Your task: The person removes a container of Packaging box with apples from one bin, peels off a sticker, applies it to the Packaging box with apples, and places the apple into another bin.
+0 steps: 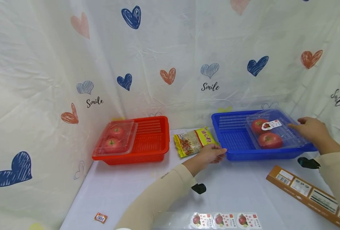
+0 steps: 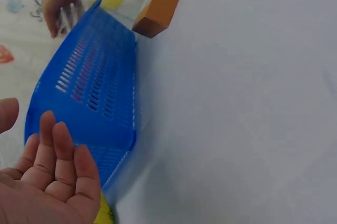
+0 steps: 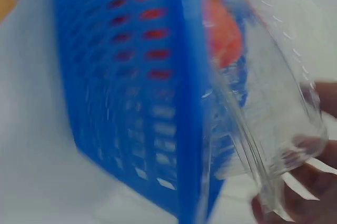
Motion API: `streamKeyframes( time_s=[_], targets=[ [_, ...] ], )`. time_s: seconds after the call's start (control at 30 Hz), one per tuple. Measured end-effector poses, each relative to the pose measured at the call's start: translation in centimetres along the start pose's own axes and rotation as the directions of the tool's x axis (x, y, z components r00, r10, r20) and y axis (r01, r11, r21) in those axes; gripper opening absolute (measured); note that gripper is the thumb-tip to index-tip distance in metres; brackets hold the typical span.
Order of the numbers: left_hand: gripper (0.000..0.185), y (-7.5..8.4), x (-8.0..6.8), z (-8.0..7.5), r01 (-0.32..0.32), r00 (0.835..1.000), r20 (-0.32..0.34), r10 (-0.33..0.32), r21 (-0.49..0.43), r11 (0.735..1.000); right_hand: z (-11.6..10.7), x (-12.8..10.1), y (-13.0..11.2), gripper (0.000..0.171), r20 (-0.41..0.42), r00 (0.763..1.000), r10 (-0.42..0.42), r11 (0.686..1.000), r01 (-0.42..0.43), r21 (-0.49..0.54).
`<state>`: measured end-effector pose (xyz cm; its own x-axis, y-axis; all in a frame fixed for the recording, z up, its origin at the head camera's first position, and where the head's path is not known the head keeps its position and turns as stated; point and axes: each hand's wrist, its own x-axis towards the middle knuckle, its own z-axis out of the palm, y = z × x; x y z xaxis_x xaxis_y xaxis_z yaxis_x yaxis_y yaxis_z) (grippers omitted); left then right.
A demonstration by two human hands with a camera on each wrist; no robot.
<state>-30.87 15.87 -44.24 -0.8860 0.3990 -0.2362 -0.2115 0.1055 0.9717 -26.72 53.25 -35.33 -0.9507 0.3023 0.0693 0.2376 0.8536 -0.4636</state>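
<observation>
My right hand [image 1: 313,129] grips the right end of a clear plastic box [image 3: 274,103]. Two red apples [image 1: 270,140] are inside it, and a white apple label [image 1: 271,125] is on its lid. The box lies aslant in the right part of a blue basket [image 1: 233,156], its right end at the rim. At the basket's front left corner is my left hand [image 1: 208,155], its fingers loosely bent with nothing in them; the left wrist view shows the fingers [image 2: 64,145] beside the basket wall. Behind that hand lies a yellow pasta packet [image 1: 194,140].
On the left, a red basket [image 1: 149,156] holds another clear box [image 1: 131,137] with two apples. A long brown carton [image 1: 305,193] lies at front right. A strip of apple labels [image 1: 224,220] and a small orange wrapped sweet [image 1: 101,218] lie at the front.
</observation>
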Motion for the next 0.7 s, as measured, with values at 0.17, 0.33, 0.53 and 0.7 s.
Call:
streamKeyframes(
  time_s=[0.17, 0.33, 0.53, 0.7],
  targets=[
    [0.017, 2.1, -1.6, -2.6, -0.093, 0.994, 0.08, 0.076, 0.229, 0.969, 0.3, 0.0, -3.5, 0.057, -0.107, 0.966, -0.235, 0.957, 0.211, -0.199],
    [0.021, 4.7, -2.9, -6.7, -0.258, 0.966, 0.119, 0.229, 0.496, 0.829, 2.2, 0.8, -7.8, 0.049, -0.1, 0.925, -0.366, 0.904, 0.328, -0.274],
    [0.027, 7.0, -4.0, -12.4, -0.295, 0.945, 0.106, 0.31, 0.689, 0.662, 5.7, 1.1, -12.4, 0.04, -0.049, 0.877, -0.477, 0.847, 0.445, -0.29],
    [0.034, 7.8, -4.6, -17.1, -0.217, 0.948, 0.009, 0.317, 0.745, 0.63, 9.0, 0.6, -16.2, 0.038, 0.051, 0.853, -0.52, 0.804, 0.508, -0.309]
  ],
)
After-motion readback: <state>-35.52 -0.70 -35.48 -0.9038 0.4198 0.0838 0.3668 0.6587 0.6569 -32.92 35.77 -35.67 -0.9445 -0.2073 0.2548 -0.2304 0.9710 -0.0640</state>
